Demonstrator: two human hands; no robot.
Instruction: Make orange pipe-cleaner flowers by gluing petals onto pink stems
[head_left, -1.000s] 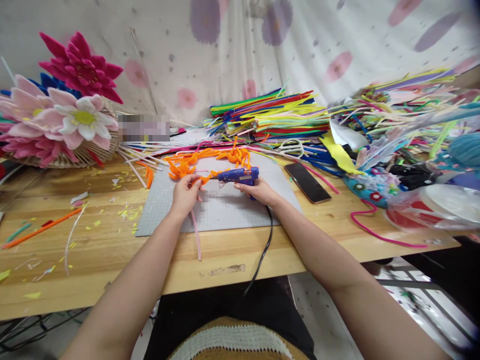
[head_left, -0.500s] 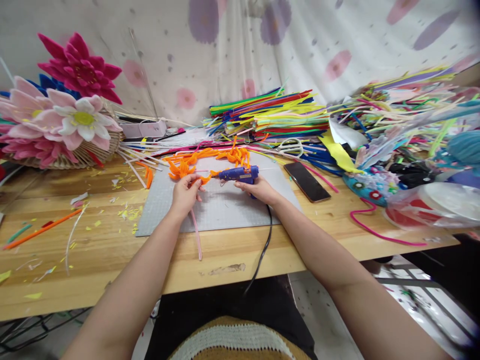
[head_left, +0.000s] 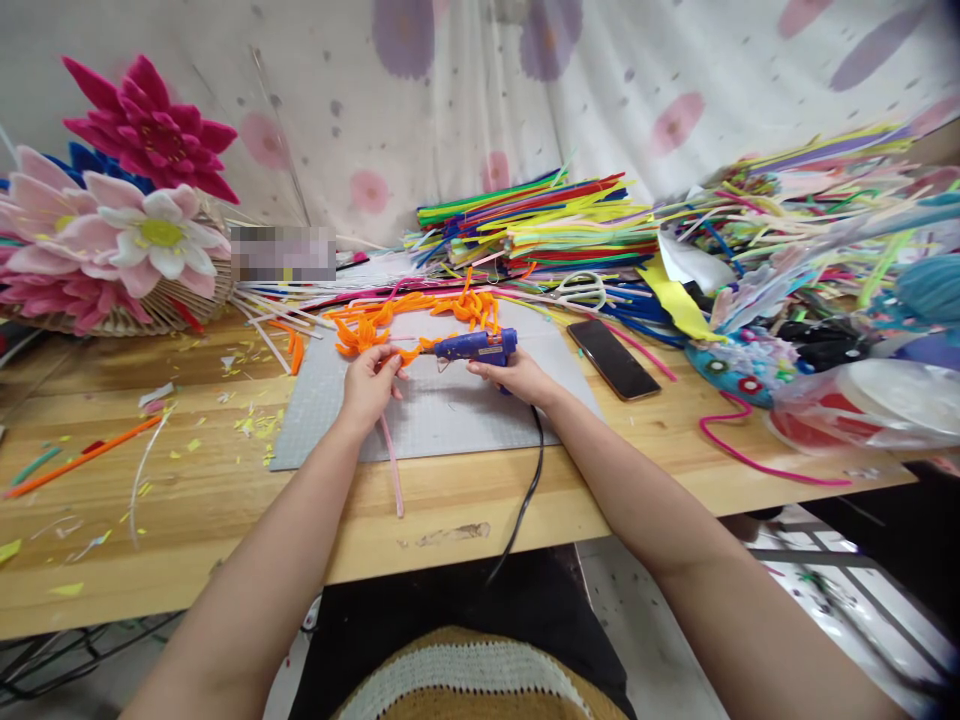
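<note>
We saw little change over last second: left hand [head_left: 369,385] stayed curled shut on pink stem [head_left: 391,462] and orange petal [head_left: 410,353]. Right hand [head_left: 519,378] stayed wrapped round blue glue gun [head_left: 476,347], nozzle just beside petal, above grey mat [head_left: 450,420]. Only view shifted slightly. We judged work mid-step, hands holding steady. Phone [head_left: 613,359] lay near right hand.

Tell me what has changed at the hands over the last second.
Nothing visibly moved; nothing taken up or let go. The left hand still pinches the pink stem by the orange petals, and the right hand still holds the blue glue gun, nozzle toward them, on the grey mat.
</note>
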